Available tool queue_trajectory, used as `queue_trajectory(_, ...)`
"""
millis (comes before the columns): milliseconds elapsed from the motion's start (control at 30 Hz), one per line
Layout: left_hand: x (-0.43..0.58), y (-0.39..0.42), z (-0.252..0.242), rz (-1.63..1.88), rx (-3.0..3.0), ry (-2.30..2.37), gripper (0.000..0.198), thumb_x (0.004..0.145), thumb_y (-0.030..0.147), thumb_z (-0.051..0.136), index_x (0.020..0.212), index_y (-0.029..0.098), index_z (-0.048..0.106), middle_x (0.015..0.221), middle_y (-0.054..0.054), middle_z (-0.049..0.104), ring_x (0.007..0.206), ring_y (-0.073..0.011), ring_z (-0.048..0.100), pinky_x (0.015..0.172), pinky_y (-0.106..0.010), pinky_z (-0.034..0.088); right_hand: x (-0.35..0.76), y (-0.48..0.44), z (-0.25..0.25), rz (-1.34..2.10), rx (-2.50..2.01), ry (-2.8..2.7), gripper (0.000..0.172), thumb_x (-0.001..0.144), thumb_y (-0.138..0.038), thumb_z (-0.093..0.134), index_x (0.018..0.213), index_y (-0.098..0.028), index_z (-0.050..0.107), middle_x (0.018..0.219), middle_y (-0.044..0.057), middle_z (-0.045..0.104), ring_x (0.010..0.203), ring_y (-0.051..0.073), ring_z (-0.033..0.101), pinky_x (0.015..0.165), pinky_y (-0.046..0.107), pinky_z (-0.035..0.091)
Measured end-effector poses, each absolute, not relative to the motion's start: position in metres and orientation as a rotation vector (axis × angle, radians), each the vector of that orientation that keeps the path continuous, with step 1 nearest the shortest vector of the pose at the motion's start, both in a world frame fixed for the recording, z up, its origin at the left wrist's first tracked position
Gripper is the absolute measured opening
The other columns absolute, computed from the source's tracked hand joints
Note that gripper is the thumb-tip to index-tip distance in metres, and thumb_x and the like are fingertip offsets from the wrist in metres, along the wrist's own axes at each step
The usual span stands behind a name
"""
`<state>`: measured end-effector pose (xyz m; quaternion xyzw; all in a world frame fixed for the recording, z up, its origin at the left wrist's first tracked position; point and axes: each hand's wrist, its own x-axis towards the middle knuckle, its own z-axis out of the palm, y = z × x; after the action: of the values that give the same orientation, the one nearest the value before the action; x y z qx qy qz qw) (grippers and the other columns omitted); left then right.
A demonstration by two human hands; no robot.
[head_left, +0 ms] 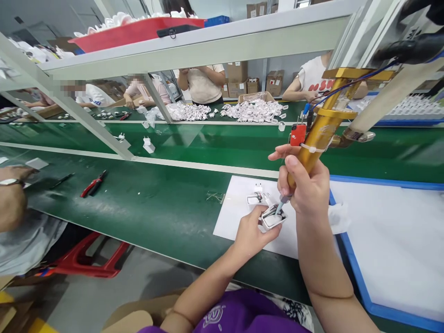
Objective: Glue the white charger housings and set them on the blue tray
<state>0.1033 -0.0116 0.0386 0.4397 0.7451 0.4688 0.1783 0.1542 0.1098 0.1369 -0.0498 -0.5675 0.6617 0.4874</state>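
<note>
My right hand [307,187] is wrapped round a gold dispensing gun [321,132] that hangs from cables above, its pale tip touching down inside a small white charger shell [273,218]. My left hand [252,233] pinches that shell from the left and steadies it on a white sheet [236,208]. A second white charger part [255,198] lies on the sheet just beyond my hands. A red clip [297,134] sits on the side of the gun.
Red-handled pliers [93,184] lie on the green belt [138,194] to the left. A blue-edged white board [398,240] fills the right. Piles of white plugs [253,111] lie across the far belt, where other people work. Another person's arm [12,196] is at the left edge.
</note>
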Motion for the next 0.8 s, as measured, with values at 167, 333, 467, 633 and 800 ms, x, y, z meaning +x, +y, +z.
queue_trajectory(167, 0.114, 0.001, 0.037, 1.379, 1.218, 2.138, 0.037, 0.067, 0.03, 0.071, 0.098, 0.021, 0.054, 0.086, 0.0, 0.067, 0.072, -0.0145, 0.061, 0.069, -0.025, 0.05, 0.154, 0.109, 0.135, 1.594, -0.132, -1.36, 0.021, 0.087, -0.038, 0.063, 0.096, -0.019, 0.063, 0.093, 0.004, 0.065, 0.035, 0.003, 0.04, 0.031, 0.02, 0.03)
queue_trajectory(333, 0.12, 0.008, 0.04, 1.526, 1.209, 2.127, 0.038, 0.065, 0.03, 0.073, 0.095, 0.02, 0.052, 0.084, 0.0, 0.065, 0.071, -0.0138, 0.06, 0.067, -0.024, 0.049, 0.155, 0.108, 0.136, 1.594, -0.134, -1.352, 0.02, 0.085, -0.037, 0.065, 0.079, -0.019, 0.059, 0.08, 0.0, 0.063, 0.034, 0.003, 0.039, 0.03, 0.02, 0.029)
queue_trajectory(467, 0.121, 0.009, 0.04, 1.514, 1.203, 2.145, 0.039, 0.065, 0.03, 0.074, 0.095, 0.02, 0.051, 0.084, 0.0, 0.065, 0.072, -0.0144, 0.06, 0.066, -0.024, 0.048, 0.156, 0.108, 0.137, 1.566, -0.108, -1.383, 0.019, 0.087, -0.039, 0.062, 0.09, -0.021, 0.063, 0.089, 0.002, 0.064, 0.034, 0.004, 0.04, 0.03, 0.021, 0.028)
queue_trajectory(633, 0.103, -0.006, 0.022, 1.359, 1.254, 2.16, 0.035, 0.073, 0.032, 0.069, 0.103, 0.022, 0.053, 0.09, 0.0, 0.068, 0.078, -0.0163, 0.063, 0.073, -0.027, 0.049, 0.154, 0.115, 0.137, 1.53, -0.087, -1.379, 0.025, 0.089, -0.042, 0.057, 0.106, -0.024, 0.063, 0.097, 0.004, 0.064, 0.034, 0.005, 0.04, 0.03, 0.023, 0.027)
queue_trajectory(800, 0.076, -0.027, -0.003, 1.182, 1.562, 2.297, 0.036, 0.076, 0.035, 0.07, 0.107, 0.021, 0.058, 0.105, -0.008, 0.062, 0.101, -0.0239, 0.056, 0.086, -0.037, 0.048, 0.153, 0.126, 0.137, 1.506, -0.148, -1.346, 0.026, 0.086, -0.041, 0.06, 0.102, -0.021, 0.062, 0.093, 0.004, 0.065, 0.033, 0.006, 0.04, 0.028, 0.022, 0.025)
